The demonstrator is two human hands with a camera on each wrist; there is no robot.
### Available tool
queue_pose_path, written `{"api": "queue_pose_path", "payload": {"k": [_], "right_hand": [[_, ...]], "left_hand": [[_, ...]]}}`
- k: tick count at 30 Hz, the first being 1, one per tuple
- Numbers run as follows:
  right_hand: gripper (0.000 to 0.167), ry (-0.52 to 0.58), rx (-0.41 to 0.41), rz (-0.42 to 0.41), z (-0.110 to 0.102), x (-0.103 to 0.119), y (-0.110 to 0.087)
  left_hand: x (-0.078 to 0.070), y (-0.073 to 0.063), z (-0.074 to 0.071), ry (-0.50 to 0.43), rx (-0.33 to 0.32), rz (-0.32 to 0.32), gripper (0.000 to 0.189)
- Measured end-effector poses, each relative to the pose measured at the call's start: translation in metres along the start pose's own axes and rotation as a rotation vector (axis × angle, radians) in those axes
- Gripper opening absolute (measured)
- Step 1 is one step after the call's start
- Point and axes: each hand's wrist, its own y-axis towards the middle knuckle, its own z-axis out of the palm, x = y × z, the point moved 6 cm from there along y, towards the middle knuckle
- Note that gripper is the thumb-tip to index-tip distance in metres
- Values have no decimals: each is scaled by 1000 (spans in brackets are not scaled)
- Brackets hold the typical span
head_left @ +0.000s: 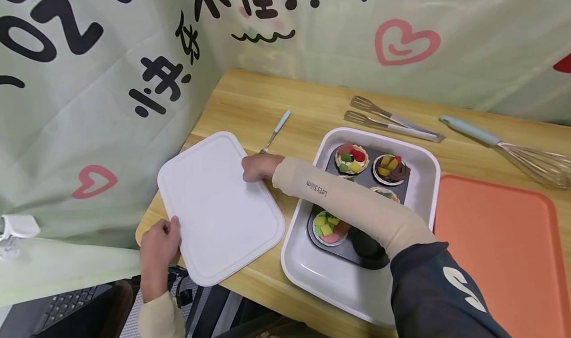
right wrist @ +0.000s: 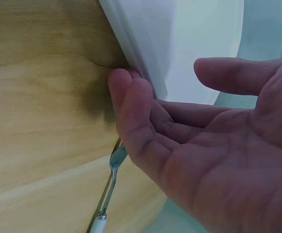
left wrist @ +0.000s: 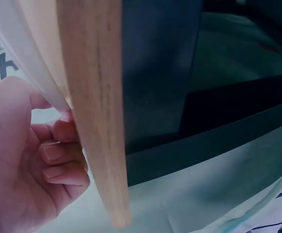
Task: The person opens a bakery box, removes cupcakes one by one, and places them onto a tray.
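A white plastic lid (head_left: 218,209) with rounded corners lies on the left end of the wooden table, partly past its edge. My left hand (head_left: 158,241) pinches the lid's left edge between thumb and forefinger; the left wrist view shows the other fingers curled below. At the opposite side, my right hand (head_left: 260,167) touches the lid's edge with bent fingertips. Its thumb stands apart from the lid in the right wrist view. Just beyond that hand lies a small fork (head_left: 279,125) with a pale blue handle, its tines showing beside the fingers (right wrist: 138,104).
Under my right forearm stands a white tray (head_left: 308,281) holding a dark muffin tin (head_left: 332,168) with several decorated tarts (head_left: 351,158). Metal tongs (head_left: 392,120) and a whisk (head_left: 504,144) lie behind it. To its right is an orange lid (head_left: 499,229).
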Motion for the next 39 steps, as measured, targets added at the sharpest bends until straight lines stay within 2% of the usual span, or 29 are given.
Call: {"api": "queue_pose_path", "payload": {"k": [6,12,15,18,20,21,23,24,27,29,31,34,36,39], "right_hand": [[16,1,-26,7,0,-3,-5],[22,1,-59,0,-1,-5,-11],[25,-36,-88,-7,-4,-3,-15],[26,-58,-105,-9,-10,-1,-21],[23,-46,-116,-15,-18,-1,-29],[22,-34,-125,-24,-23,-1,-34],[17,0,-160,-39,-33,-2,-49],[16,24,-180,-48,-38,-3,-57],[23,51,-259,-76,-49,-10,-86],[25,38,-320,-77,-54,-17,-106],[30,27,-367,-72,-55,-25,-124],[42,-6,-437,-45,-53,-38,-149],[43,-12,-476,-39,-49,-47,-163],[41,-33,-536,-39,-40,-60,-181]], "left_hand": [[-7,3,2,41,8,32,53],[-16,7,1,88,30,45,52],[-18,7,-1,117,81,18,57],[-19,6,-10,187,155,-39,68],[-25,6,-19,242,200,-63,73],[-31,6,-23,253,203,-59,74],[-49,9,-31,244,188,-14,70],[-61,11,-33,216,164,30,66],[-108,14,-32,61,106,223,53],[-146,12,-22,-116,143,362,46],[-186,5,-11,-292,210,481,39],[-241,-7,7,-460,316,615,30],[-268,-15,17,-452,332,684,26],[-296,-25,33,-354,372,770,25]]}}
